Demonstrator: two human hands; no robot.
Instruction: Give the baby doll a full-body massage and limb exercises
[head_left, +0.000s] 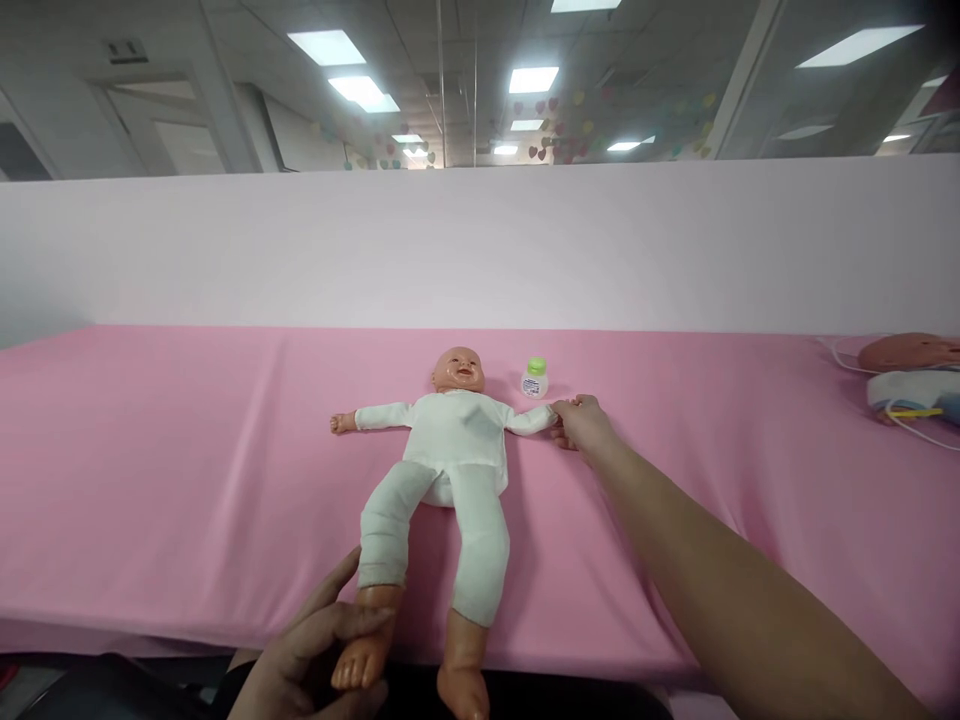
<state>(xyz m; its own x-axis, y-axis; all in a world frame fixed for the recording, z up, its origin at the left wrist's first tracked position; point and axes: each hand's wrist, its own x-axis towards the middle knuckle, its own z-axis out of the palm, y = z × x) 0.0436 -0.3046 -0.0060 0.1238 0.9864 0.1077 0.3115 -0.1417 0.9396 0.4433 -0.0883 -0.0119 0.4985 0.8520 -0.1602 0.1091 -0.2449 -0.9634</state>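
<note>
**Two-handed hold**

A tan plastic baby doll in white clothes (457,430) lies face-up on the pink-covered table (187,450). At seven o'clock, the left hand (300,660) curls half-open fingers around its foot (360,660); at three o'clock, the right hand (585,422) pinches its cuff (541,417) between nearly closed fingers.

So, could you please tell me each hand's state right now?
Left hand: closed around a foot of the doll.
Right hand: closed on the end of its arm near the bottle.
</note>
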